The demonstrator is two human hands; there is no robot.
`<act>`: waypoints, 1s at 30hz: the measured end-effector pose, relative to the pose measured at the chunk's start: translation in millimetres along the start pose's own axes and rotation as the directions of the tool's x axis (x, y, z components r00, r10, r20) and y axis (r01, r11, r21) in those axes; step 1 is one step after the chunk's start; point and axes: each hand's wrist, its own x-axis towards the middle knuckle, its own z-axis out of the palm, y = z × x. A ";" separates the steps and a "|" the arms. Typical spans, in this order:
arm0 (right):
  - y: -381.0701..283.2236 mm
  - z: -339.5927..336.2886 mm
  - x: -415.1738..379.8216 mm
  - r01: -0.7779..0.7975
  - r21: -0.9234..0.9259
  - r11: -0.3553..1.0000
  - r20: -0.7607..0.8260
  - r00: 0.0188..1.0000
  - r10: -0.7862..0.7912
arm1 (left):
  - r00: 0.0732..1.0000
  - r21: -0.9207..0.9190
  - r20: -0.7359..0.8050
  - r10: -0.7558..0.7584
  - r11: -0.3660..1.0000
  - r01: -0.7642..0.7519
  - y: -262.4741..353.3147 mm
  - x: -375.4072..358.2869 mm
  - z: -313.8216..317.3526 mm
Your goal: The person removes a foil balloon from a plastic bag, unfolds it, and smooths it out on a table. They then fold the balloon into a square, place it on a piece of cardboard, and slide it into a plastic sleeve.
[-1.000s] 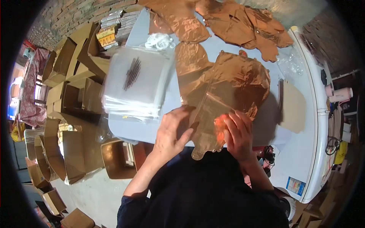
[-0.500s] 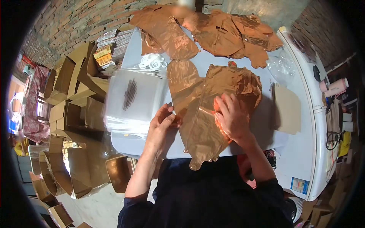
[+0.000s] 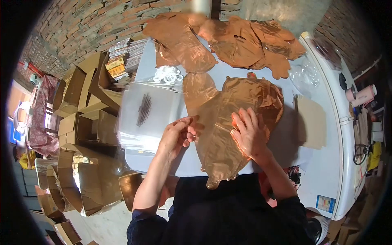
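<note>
A flat copper-coloured foil balloon [image 3: 224, 143] lies on the table before me, its narrow knobbed end hanging over the front edge. My left hand [image 3: 177, 134] is at the balloon's left edge, with thumb and forefinger pinched on the thin foil. The other fingers of that hand are curled. My right hand [image 3: 250, 132] rests palm down on the balloon's right half, fingers extended over the foil. Creased, shiny foil shows around its thumb side. More copper foil balloons [image 3: 253, 45] are heaped at the back of the table.
Left on the table is a stack of clear plastic bags [image 3: 134, 108], with white ribbon loops [image 3: 168, 74] behind it. Cardboard sheets [image 3: 311, 122] lie on the right. Open cardboard boxes [image 3: 96, 179] crowd the floor at left. A white appliance [image 3: 345, 163] stands at right.
My left hand has closed its thumb and forefinger at the foil's edge. My right hand stays on the balloon, shifted slightly. The whole view has moved a little down and right.
</note>
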 end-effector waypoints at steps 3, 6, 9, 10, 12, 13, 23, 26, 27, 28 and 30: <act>0.4 -8.6 6.9 -0.039 -0.070 0.997 -0.030 0.999 0.037 | 0.998 -0.001 -0.039 0.049 0.999 -0.049 0.9 1.6 -0.1; 2.9 -10.3 12.6 -0.049 -0.088 0.995 -0.028 0.999 0.047 | 0.997 0.008 -0.059 0.051 0.999 -0.050 2.7 1.8 4.3; 4.1 -0.1 19.4 -0.045 0.012 0.999 0.046 0.998 0.045 | 1.000 0.021 -0.002 0.016 1.000 -0.016 9.1 7.1 6.7; 5.6 10.1 17.5 -0.044 -0.006 0.999 0.068 0.997 0.044 | 1.000 0.027 0.027 0.001 1.000 -0.002 9.8 9.7 6.5; 7.3 23.0 17.0 -0.039 -0.047 0.998 0.110 0.993 0.044 | 0.997 -0.052 0.064 -0.035 0.998 0.038 7.5 19.0 0.6; 9.1 22.8 16.1 -0.036 -0.030 0.999 0.118 0.992 0.039 | 0.995 -0.092 0.084 -0.052 0.994 0.060 6.5 22.2 -1.7; 5.6 17.9 16.7 -0.060 0.001 0.998 0.134 0.989 0.059 | 0.987 0.192 0.133 -0.093 0.979 0.066 12.2 48.1 22.3; 5.2 17.7 16.8 -0.067 0.007 0.998 0.130 0.989 0.065 | 0.998 0.420 0.043 -0.040 0.907 0.018 14.9 55.2 27.5; 4.6 15.9 17.1 -0.067 0.008 0.998 0.131 0.989 0.066 | 0.993 0.435 0.099 0.065 0.895 -0.102 11.0 58.5 24.7; 4.0 14.9 17.2 -0.068 0.009 0.998 0.134 0.989 0.066 | 0.984 0.443 0.141 0.105 0.883 -0.158 7.0 61.0 22.5; 3.6 14.6 17.3 -0.072 0.016 0.997 0.132 0.989 0.069 | 0.958 0.450 0.222 0.182 0.853 -0.266 1.0 63.2 20.1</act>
